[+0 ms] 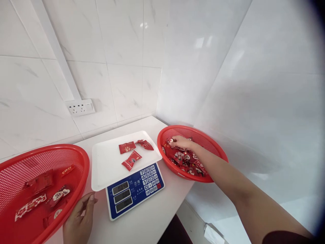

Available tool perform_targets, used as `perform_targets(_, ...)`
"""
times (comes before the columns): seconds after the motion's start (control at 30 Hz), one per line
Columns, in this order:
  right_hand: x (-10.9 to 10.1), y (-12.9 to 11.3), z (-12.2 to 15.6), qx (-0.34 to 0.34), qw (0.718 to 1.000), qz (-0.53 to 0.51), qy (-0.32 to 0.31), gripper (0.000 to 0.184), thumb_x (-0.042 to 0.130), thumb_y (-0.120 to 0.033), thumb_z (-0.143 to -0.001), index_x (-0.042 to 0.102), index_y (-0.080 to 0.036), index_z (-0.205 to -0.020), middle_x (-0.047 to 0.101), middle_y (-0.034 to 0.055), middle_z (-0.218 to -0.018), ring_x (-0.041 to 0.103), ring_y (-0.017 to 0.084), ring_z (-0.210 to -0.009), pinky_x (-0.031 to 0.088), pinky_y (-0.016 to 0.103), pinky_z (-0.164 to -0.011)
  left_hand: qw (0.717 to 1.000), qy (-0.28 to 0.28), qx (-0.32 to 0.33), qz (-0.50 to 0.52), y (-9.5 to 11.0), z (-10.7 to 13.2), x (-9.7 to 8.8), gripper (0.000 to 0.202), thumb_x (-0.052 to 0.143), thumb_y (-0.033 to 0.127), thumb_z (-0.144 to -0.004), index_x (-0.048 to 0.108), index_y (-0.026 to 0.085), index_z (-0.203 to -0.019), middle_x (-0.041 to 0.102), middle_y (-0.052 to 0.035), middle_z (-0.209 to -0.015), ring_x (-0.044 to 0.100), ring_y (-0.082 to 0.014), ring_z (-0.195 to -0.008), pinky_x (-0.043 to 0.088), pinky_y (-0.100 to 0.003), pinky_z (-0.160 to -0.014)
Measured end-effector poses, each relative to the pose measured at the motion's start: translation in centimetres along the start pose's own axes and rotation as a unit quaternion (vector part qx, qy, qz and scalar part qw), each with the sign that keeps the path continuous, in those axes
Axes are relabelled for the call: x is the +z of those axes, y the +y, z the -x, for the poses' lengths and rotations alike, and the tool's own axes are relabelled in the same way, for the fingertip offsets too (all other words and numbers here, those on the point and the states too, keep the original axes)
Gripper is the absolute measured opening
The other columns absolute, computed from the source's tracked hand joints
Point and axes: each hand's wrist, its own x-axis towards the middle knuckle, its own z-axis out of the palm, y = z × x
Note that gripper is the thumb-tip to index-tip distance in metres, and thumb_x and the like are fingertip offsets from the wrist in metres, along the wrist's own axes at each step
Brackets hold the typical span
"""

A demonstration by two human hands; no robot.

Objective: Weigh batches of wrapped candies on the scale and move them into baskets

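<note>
My right hand (181,142) reaches into the right red basket (223,156), its fingers closed at the tips on a red-wrapped candy (168,141) by the left inner wall. Under it lies a heap of similar wrapped candies (186,159). My left hand (79,217) rests on the table beside the rim of the left red basket (86,162), thumb and forefinger curled together, nothing visible in them. Between the baskets stands a digital scale (137,189) with a white tray (106,159). Three red candy packets (131,160) lie on the tray.
In the left basket lie several red packets (40,183). The white table (149,217) fits into a corner of tiled walls, its right edge close to the right basket. A wall socket (80,107) sits behind. A white object (213,234) lies on the floor.
</note>
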Motion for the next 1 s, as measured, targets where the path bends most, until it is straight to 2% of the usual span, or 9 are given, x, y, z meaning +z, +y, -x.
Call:
perform_targets(0.17,-1.4,-2.5,0.8,0.001,0.994,0.019,0.11,0.013,0.054,-0.03,-0.079,0.057,-0.018,-0.075,0.064,0.0042,-0.078,0.058,0.02,-0.076,0.042,0.029,-0.068,0.999,0.014,0.022,0.019,0.7,0.5,-0.3,0.038,0.051,0.054,-0.069,0.062,0.022,-0.085,0.071,-0.0052,-0.076,0.067,-0.0231,-0.078,0.053,-0.029,-0.063)
perform_targets(0.27,-1.2,-5.9,1.9,-0.048,0.988,-0.066,0.133,0.019,0.053,-0.036,-0.081,0.059,-0.019,-0.086,0.066,0.0034,-0.081,0.059,0.019,-0.075,0.044,0.029,-0.068,0.999,0.018,0.036,0.035,1.1,0.9,-0.5,0.035,0.051,0.051,-0.073,0.063,0.02,-0.087,0.069,-0.0051,-0.076,0.066,-0.0209,-0.077,0.052,-0.028,-0.066)
perform_targets(0.4,0.2,-10.5,3.6,-0.117,0.978,-0.146,0.088,0.018,0.056,-0.036,-0.08,0.06,-0.019,-0.086,0.066,0.0019,-0.082,0.06,0.018,-0.075,0.044,0.028,-0.067,0.997,0.016,0.042,0.058,1.3,1.1,-0.4,0.035,0.05,0.049,-0.076,0.063,0.018,-0.088,0.068,-0.0055,-0.077,0.065,-0.0194,-0.078,0.052,-0.025,-0.064)
perform_targets(0.53,1.7,-13.0,4.1,-0.166,0.98,-0.083,0.072,0.012,0.059,-0.03,-0.078,0.059,-0.018,-0.075,0.061,0.0029,-0.087,0.057,0.016,-0.075,0.043,0.027,-0.069,0.997,0.017,0.041,0.066,1.2,1.1,-0.4,0.036,0.05,0.048,-0.077,0.063,0.017,-0.09,0.067,-0.0057,-0.078,0.065,-0.0186,-0.077,0.051,-0.025,-0.064)
perform_targets(0.6,2.1,-13.8,4.1,-0.164,0.982,-0.049,0.077,0.011,0.059,-0.028,-0.077,0.058,-0.018,-0.072,0.059,0.0038,-0.09,0.056,0.015,-0.075,0.042,0.027,-0.069,0.996,0.016,0.044,0.072,1.1,1.2,-0.4,0.036,0.05,0.049,-0.077,0.062,0.017,-0.09,0.067,-0.0057,-0.078,0.065,-0.0185,-0.077,0.051,-0.025,-0.064)
perform_targets(0.67,2.4,-14.6,4.1,-0.152,0.986,-0.035,0.062,0.01,0.056,-0.028,-0.08,0.059,-0.018,-0.078,0.061,0.003,-0.086,0.056,0.015,-0.073,0.041,0.026,-0.066,0.996,0.014,0.045,0.076,1.1,1.2,-0.3,0.036,0.05,0.049,-0.076,0.063,0.018,-0.09,0.067,-0.0055,-0.078,0.065,-0.0185,-0.077,0.052,-0.026,-0.065)
perform_targets(0.73,2.7,-15.5,4.1,-0.15,0.988,-0.022,0.023,0.016,0.053,-0.027,-0.081,0.059,-0.02,-0.094,0.064,0.0021,-0.085,0.058,0.017,-0.073,0.041,0.025,-0.064,0.996,0.012,0.046,0.078,1.2,1.3,-0.3,0.036,0.051,0.049,-0.076,0.063,0.018,-0.088,0.068,-0.0052,-0.078,0.065,-0.0186,-0.077,0.052,-0.026,-0.065)
perform_targets(0.87,4.3,-17.3,3.8,-0.191,0.979,0.048,-0.053,0.043,0.056,-0.027,-0.079,0.051,-0.022,-0.121,0.065,0.007,-0.107,0.06,0.023,-0.092,0.042,0.029,-0.072,0.995,0.012,0.048,0.082,1.5,1.3,-0.4,0.036,0.05,0.051,-0.075,0.063,0.018,-0.085,0.068,-0.0054,-0.076,0.065,-0.0193,-0.075,0.051,-0.026,-0.061)
perform_targets(1.0,5.8,-18.7,3.0,-0.203,0.969,0.123,-0.068,0.03,0.058,-0.034,-0.078,0.062,-0.02,-0.105,0.066,0.0088,-0.104,0.061,0.027,-0.094,0.042,0.03,-0.07,0.995,0.009,0.052,0.089,1.7,1.3,-0.5,0.037,0.051,0.051,-0.073,0.063,0.018,-0.084,0.067,-0.0057,-0.073,0.065,-0.0198,-0.073,0.051,-0.025,-0.057)
